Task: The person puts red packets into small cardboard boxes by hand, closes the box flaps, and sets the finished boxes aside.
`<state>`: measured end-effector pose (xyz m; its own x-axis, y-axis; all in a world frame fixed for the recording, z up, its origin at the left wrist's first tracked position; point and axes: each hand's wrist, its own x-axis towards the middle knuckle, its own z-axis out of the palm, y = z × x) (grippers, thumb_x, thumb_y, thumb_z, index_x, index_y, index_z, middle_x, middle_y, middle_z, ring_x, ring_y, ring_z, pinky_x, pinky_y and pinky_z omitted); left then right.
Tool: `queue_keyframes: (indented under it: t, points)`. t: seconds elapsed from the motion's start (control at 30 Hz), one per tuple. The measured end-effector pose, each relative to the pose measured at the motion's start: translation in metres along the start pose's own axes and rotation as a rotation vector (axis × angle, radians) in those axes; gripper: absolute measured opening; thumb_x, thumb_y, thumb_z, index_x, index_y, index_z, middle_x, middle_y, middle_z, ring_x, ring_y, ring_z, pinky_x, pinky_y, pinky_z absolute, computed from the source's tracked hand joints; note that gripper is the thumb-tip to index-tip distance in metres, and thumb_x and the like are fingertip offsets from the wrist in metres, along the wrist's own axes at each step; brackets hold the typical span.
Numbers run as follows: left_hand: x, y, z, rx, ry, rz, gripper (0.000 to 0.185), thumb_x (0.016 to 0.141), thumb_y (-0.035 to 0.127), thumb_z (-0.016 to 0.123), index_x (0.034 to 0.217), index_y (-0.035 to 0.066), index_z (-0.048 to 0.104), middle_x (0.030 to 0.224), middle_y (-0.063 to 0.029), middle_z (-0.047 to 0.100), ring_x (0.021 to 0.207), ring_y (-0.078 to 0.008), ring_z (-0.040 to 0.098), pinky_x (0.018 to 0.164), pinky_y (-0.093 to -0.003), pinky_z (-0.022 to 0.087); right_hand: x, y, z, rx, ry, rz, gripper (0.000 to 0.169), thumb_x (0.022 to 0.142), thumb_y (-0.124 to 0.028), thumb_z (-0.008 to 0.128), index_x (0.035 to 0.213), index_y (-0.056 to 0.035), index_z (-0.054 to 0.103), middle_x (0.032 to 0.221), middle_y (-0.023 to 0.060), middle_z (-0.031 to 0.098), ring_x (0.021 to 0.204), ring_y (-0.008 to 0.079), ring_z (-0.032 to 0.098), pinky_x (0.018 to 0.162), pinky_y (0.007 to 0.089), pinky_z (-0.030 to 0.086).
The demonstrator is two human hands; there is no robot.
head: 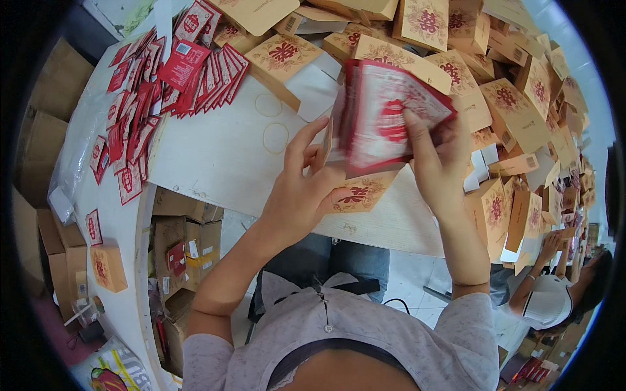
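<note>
My left hand (303, 193) grips a tan cardboard box (374, 188) with a red printed emblem, held over the table's front edge. In my right hand (435, 156) is a small stack of red and white packets (384, 115), thumb on the front one. The stack is blurred and overlaps the box's upper end; how far it sits inside cannot be told. Just beyond my hands, a tan box (281, 54) lies beside a white flap. A fan of similar packets (215, 83) is spread to the far left.
Many tan boxes (508, 97) are heaped along the back and right. Loose packets (129, 122) pile up at left, near two rubber bands (275, 138). One box (107, 269) stands on the left side table. Cartons (181, 244) sit below. Another person (543, 298) works at right.
</note>
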<state>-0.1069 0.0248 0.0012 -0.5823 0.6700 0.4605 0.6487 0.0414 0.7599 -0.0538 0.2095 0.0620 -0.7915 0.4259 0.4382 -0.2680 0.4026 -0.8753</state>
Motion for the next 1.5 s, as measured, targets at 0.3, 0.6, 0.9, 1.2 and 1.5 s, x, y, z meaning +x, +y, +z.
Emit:
queue_keyframes:
  t: [0.3,0.6,0.9,1.2,1.5]
  points:
    - [-0.011,0.024,-0.006,0.172,0.172,0.216,0.043,0.064,0.002,0.075,0.102,0.003,0.055,0.126,-0.0217,0.043,0.105,-0.032,0.052,0.084,-0.0381,0.047,-0.031,-0.053,-0.025,-0.497,-0.255,-0.159,0.031,0.075,0.007,0.058,0.105,0.0005,0.057,0.082,0.0138,0.064,0.072,0.0241,0.064,0.063,0.0304,0.051]
    - [-0.026,0.08,-0.036,-0.134,0.157,0.183,0.059,0.061,0.009,0.075,0.114,0.003,0.049,0.102,-0.0195,0.059,0.079,-0.0316,0.063,0.069,-0.0352,0.051,-0.054,-0.095,-0.025,-0.277,-0.395,-0.452,0.031,0.08,-0.006,0.063,0.108,0.0024,0.05,0.091,0.018,0.063,0.079,0.0236,0.064,0.068,0.0308,0.051]
    - [-0.041,0.094,-0.045,-0.026,0.223,0.216,0.039,0.07,0.018,0.073,0.105,0.013,0.057,0.092,-0.0196,0.061,0.069,-0.0284,0.063,0.061,-0.033,0.052,-0.061,-0.113,-0.026,0.066,-0.541,-0.293,0.035,0.08,-0.017,0.065,0.106,-0.0022,0.048,0.099,0.0218,0.062,0.083,0.031,0.064,0.072,0.0343,0.052]
    - [-0.034,0.074,-0.03,-0.131,0.205,-0.019,0.061,0.061,0.004,0.073,0.116,-0.006,0.05,0.09,-0.0161,0.062,0.067,-0.0276,0.061,0.058,-0.0312,0.05,-0.052,-0.067,-0.022,0.164,-0.598,-0.061,0.064,0.074,-0.004,0.075,0.128,-0.0017,0.04,0.116,0.0285,0.055,0.099,0.0388,0.061,0.081,0.0382,0.05]
    - [-0.022,0.033,-0.029,0.129,0.13,0.23,0.035,0.071,0.025,0.079,0.087,0.003,0.058,0.136,-0.0221,0.029,0.119,-0.0342,0.045,0.096,-0.0381,0.043,-0.041,-0.048,-0.014,-0.308,-0.599,-0.028,0.042,0.076,-0.005,0.067,0.111,0.0046,0.046,0.083,0.0208,0.059,0.073,0.0341,0.061,0.061,0.0376,0.048]
